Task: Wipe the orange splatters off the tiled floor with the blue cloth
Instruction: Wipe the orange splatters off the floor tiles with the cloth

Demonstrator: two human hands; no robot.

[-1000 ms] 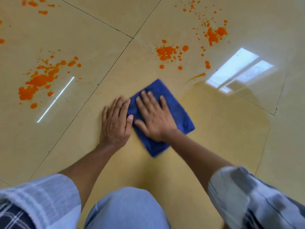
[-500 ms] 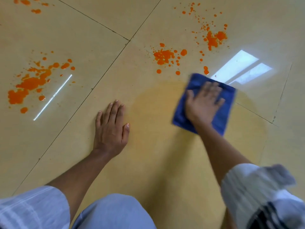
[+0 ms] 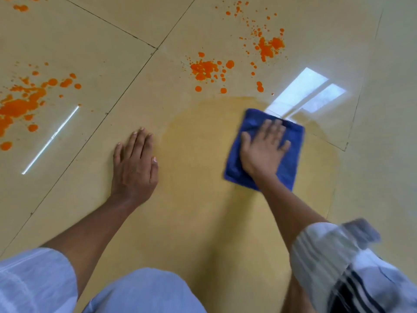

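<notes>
Blue cloth (image 3: 291,152): folded, roughly square, lying flat on the tiled floor (image 3: 225,222) right of centre, inside a dull yellowish wet smear (image 3: 203,154); its far edge meets a bright window reflection (image 3: 309,93). Right hand (image 3: 262,152): palm down on the cloth, fingers straight and slightly spread, pressing rather than gripping; motion-blurred. Left hand (image 3: 135,166): flat on bare tile well left of the cloth, fingers straight and together, holding nothing. Orange splatters: one cluster (image 3: 206,70) beyond the smear near the tile joint; a second (image 3: 268,46) farther off to the right; a large patch (image 3: 22,102) on the left tile; small spots (image 3: 21,7) at the top left corner. Sleeves: pale striped fabric on both forearms, left sleeve (image 3: 33,279), right sleeve (image 3: 338,256). Knee (image 3: 144,292): light blue cloth, bottom centre.
</notes>
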